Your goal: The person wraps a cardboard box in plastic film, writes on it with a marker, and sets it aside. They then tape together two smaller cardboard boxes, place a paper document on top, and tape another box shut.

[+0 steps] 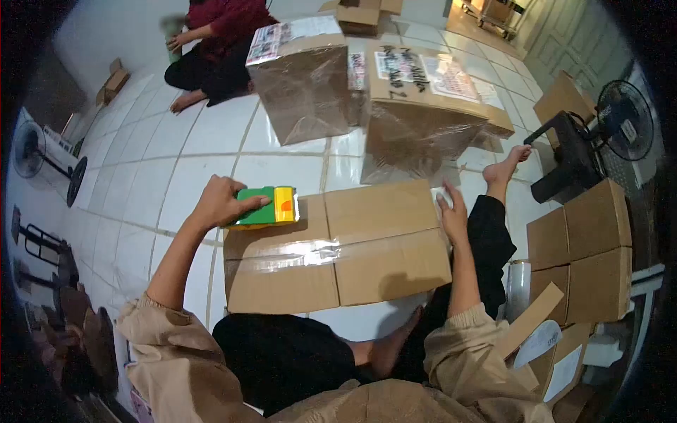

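On smooth, glossy white floor tiles (pixel 141 197), in front of the lap: a long cardboard box (pixel 391 257), brown and matt, lying flat, with the top divided by a seam and a crease into 4 rectangles. Along the left part of the seam, a strip of clear tape (pixel 303 257), very shiny and a little wrinkled.

In the left hand (pixel 224 203), firmly gripped from the side and above: a tape dispenser (pixel 255 204), block-shaped, green with a bright yellow end, placed over the far left corner of the box. At the right end of the same box, the right hand (pixel 455 211), open, holding nothing, with the fingers apart and loosely bent; exact contact with the cardboard not possible to tell.

Beyond, 2 big boxes in crinkled clear film, a tall box (pixel 307 95) and a wider box (pixel 423 137) with black handwriting and paper labels on top. Behind the tall box, a seated person (pixel 236 32) in a dark red top. To the right, a round black fan (pixel 624 120), a brown carton (pixel 585 250) with crossing lines, and beside it a smooth, pale cylindrical roll (pixel 518 289).
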Tool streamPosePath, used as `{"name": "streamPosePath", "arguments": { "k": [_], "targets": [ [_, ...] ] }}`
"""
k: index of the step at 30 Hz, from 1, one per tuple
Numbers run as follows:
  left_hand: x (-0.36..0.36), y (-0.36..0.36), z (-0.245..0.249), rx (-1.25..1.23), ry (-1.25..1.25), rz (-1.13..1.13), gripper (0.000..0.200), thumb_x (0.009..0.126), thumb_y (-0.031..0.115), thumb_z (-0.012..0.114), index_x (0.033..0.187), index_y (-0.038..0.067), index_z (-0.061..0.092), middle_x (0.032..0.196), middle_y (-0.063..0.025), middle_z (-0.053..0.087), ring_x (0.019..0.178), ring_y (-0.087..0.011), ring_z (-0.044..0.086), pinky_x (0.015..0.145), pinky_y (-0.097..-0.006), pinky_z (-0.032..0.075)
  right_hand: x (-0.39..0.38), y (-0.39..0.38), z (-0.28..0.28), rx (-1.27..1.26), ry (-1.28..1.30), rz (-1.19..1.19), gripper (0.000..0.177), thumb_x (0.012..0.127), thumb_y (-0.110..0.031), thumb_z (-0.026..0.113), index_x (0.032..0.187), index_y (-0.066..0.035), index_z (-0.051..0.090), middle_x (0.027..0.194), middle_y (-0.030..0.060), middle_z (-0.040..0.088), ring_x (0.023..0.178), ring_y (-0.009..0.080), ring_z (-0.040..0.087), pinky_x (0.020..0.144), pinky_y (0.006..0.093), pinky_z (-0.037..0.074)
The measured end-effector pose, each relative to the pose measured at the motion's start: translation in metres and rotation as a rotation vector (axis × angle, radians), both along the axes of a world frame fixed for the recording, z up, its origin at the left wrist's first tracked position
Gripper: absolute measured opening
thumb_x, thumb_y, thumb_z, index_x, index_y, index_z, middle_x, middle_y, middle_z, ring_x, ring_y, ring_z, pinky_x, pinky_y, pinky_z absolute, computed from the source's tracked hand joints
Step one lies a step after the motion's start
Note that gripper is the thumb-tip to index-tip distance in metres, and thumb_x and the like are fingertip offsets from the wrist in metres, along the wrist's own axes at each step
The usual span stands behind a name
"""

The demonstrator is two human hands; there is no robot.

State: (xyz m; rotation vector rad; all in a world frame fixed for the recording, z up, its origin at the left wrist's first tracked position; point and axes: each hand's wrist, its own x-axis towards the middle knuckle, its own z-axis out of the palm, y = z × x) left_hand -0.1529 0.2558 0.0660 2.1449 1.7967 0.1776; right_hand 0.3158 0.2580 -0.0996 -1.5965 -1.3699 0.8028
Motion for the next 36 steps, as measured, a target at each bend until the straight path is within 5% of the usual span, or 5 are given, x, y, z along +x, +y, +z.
{"name": "streamPosePath", "arguments": {
  "k": [4,17,23,27,36],
  "targets": [
    [-0.008,-0.007,0.009,-0.011,0.032,-0.004,0.064,0.07,0.06,0.062,0.057,-0.002,0.063,0.047,-0.0205,0.051,0.045,-0.032,0.052,0.055,-0.0395,0.044,-0.079,-0.026,0.071,0.048,-0.897,0.459,0.054,0.088,-0.039,0.047,0.138,-0.02,0.037,0.149,0.0058,0.02,0.137,0.0261,0.017,0.11,0.0481,0.011],
    [-0.173,-0.041,-0.065,-0.078,0.378,0.191,0.066,0.066,0.066,0.059,0.066,0.001,0.069,0.062,-0.0198,0.062,0.063,-0.0334,0.062,0.064,-0.0434,0.049,-0.101,-0.024,0.082,0.019,-0.978,0.437,0.059,0.087,-0.049,0.045,0.139,-0.024,0.033,0.15,0.0037,0.017,0.139,0.0257,0.011,0.108,0.0551,0.003],
    [-0.137,-0.017,-0.044,-0.312,0.287,0.364,0.066,0.061,0.066,0.064,0.07,0.001,0.069,0.076,-0.0188,0.066,0.072,-0.0324,0.065,0.067,-0.0394,0.051,-0.102,-0.026,0.081,0.005,-0.954,0.42,0.059,0.087,-0.049,0.046,0.139,-0.024,0.034,0.15,0.0029,0.016,0.139,0.0252,0.01,0.108,0.0558,0.004],
    [-0.166,-0.021,-0.132,-0.081,1.157,0.067,0.044,0.062,0.047,0.071,0.089,0.012,0.068,0.097,-0.0086,0.066,0.096,-0.0228,0.061,0.098,-0.0454,0.032,-0.103,-0.032,0.073,0.021,-0.936,0.415,0.06,0.086,-0.047,0.049,0.139,-0.023,0.035,0.15,0.004,0.016,0.139,0.0252,0.01,0.108,0.0556,0.005],
    [-0.062,-0.162,-0.037,0.511,0.403,0.535,0.044,0.07,0.049,0.067,0.066,0.005,0.064,0.058,-0.0096,0.058,0.053,-0.0269,0.052,0.065,-0.04,0.033,-0.14,-0.114,0.086,0.119,0.002,0.379,0.038,0.087,-0.019,0.058,0.12,-0.002,0.053,0.122,0.0132,0.054,0.112,0.0239,0.053,0.096,0.0362,0.039]
  ]
}}
